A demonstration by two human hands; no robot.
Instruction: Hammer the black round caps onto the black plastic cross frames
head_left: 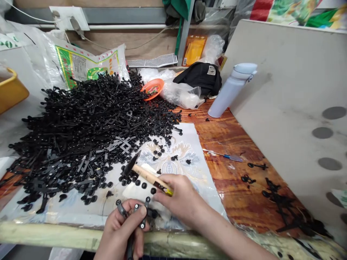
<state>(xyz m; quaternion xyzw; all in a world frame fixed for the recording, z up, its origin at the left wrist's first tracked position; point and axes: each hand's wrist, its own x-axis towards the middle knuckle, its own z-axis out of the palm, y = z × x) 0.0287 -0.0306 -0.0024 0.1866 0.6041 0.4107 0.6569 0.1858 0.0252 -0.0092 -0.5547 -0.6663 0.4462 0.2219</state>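
Observation:
My left hand (126, 225) is closed around a black plastic linkage part (142, 216) with round, pivot-like ends, near the front edge of the table. Just right of it, my right hand (176, 196) grips the wooden handle of a hammer (148, 175). The hammer's dark head points away to the upper left, over the small black round pieces (144, 185) on the sheet. Part of the linkage is hidden by my left fingers. A large heap of black plastic parts (89, 115) rises beyond both hands on the left.
A pale patterned sheet (200, 180) covers part of the wooden table (230, 137). At the back stand a light blue bottle (230, 92), a black bag (200, 77) and an orange dish (152, 89). A grey panel (284, 72) borders the right; black scraps (287, 206) lie beside it.

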